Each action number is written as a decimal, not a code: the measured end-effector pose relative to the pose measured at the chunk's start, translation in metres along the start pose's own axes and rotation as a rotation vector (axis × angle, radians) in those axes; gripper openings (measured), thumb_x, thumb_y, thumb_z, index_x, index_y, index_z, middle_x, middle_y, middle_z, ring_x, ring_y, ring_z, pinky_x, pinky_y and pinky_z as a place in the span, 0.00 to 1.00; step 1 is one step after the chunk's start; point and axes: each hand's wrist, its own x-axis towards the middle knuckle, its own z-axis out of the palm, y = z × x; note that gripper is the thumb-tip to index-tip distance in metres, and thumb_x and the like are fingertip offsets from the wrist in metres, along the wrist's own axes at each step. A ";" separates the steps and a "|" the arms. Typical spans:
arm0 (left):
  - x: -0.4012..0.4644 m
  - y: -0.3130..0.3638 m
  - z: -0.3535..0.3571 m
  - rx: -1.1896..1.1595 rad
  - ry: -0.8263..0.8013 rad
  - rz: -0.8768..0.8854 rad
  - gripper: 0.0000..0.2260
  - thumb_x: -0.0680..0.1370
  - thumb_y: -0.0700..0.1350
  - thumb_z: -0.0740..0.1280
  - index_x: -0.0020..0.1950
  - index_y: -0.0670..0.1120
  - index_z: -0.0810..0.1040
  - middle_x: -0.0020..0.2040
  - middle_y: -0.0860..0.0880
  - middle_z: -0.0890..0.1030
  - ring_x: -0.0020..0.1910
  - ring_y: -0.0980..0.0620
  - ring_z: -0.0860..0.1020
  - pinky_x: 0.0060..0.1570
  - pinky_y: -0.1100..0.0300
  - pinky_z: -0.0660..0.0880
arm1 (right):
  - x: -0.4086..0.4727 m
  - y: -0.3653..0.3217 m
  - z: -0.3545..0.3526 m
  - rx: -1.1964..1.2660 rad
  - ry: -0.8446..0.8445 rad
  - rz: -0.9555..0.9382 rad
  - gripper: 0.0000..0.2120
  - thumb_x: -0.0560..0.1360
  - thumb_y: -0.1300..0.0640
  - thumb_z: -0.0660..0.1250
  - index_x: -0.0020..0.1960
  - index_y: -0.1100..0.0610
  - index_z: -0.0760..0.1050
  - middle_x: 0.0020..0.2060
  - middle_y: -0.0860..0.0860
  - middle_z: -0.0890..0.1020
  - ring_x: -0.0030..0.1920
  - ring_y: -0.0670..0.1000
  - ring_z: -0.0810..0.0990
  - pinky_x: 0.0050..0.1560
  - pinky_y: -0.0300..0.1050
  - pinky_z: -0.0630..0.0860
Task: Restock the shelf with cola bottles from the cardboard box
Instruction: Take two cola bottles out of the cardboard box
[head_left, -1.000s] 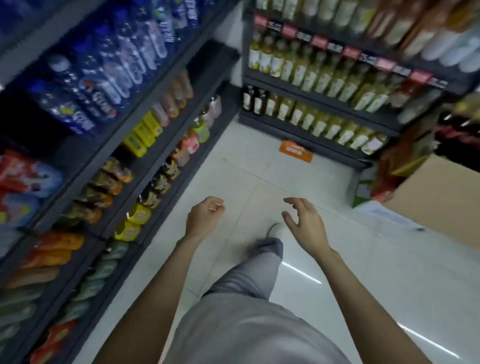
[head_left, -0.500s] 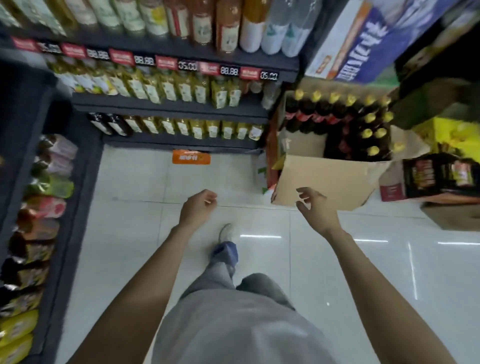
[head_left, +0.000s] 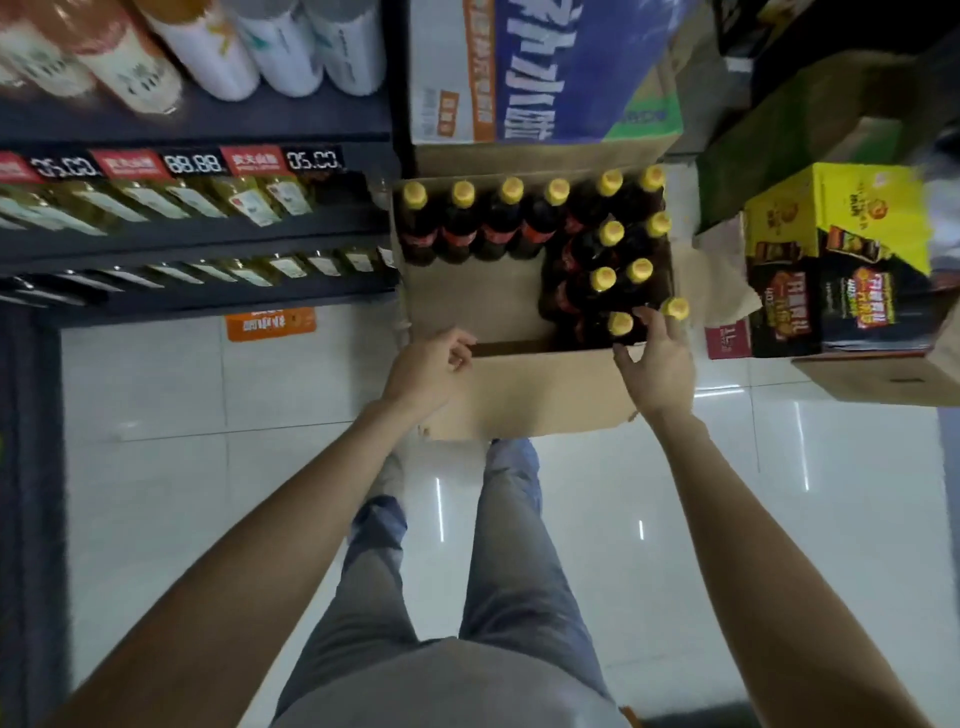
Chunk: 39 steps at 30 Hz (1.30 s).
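Nearest the camera were the person's grey shirt and grey trouser legs (head_left: 511, 551), standing on glossy white floor tiles (head_left: 156, 395). A second earlier the view had faced down the aisle with both hands empty in the air; half a second earlier it had swung round to the box, and by this moment both arms had reached it, which I judge to mean the walk back was over and the next pick was starting. The left hand (head_left: 428, 371) hung at the near left rim of the cardboard box (head_left: 530, 389), fingers loosely curled and holding nothing that could be seen; whether it touched the card could not be told. The right hand (head_left: 657, 364) was spread open at the near right corner, fingertips touching or just short of the nearest cola bottles (head_left: 621, 325), not yet closed round any. The bottles stood upright in the box, dark with yellow caps and red labels: one row along the far wall and a block down the right side, the near left floor of the box bare, so part of the load seemed already shelved. Their label script was too blurred to read. Beyond, an orange floor sticker (head_left: 270, 323) lay by the dark shelving (head_left: 197, 239), whose price tags (head_left: 314, 160) read roughly 05.00 and 88.88. A blue and white carton (head_left: 540, 67) and a yellow and black carton (head_left: 841, 260) carried Chinese print I could not make out.
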 end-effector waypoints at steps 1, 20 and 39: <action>0.016 0.009 0.012 -0.010 0.010 -0.005 0.13 0.76 0.39 0.67 0.61 0.46 0.75 0.52 0.51 0.80 0.51 0.52 0.78 0.49 0.60 0.74 | 0.013 0.009 -0.001 -0.002 -0.058 -0.021 0.22 0.73 0.58 0.69 0.65 0.60 0.69 0.60 0.59 0.74 0.58 0.62 0.73 0.52 0.54 0.73; 0.159 0.074 0.119 0.184 0.101 -0.011 0.26 0.69 0.46 0.75 0.64 0.50 0.70 0.61 0.48 0.76 0.59 0.44 0.76 0.50 0.50 0.74 | 0.079 0.047 0.040 -0.203 -0.149 -0.381 0.19 0.59 0.63 0.79 0.47 0.57 0.78 0.36 0.53 0.82 0.39 0.57 0.80 0.23 0.44 0.75; 0.134 0.004 0.100 -0.082 0.182 -0.076 0.33 0.66 0.40 0.77 0.67 0.45 0.66 0.64 0.44 0.72 0.64 0.45 0.71 0.61 0.48 0.71 | 0.118 0.036 0.093 0.235 -0.564 -0.334 0.38 0.62 0.60 0.78 0.69 0.50 0.67 0.68 0.49 0.68 0.67 0.55 0.69 0.62 0.51 0.71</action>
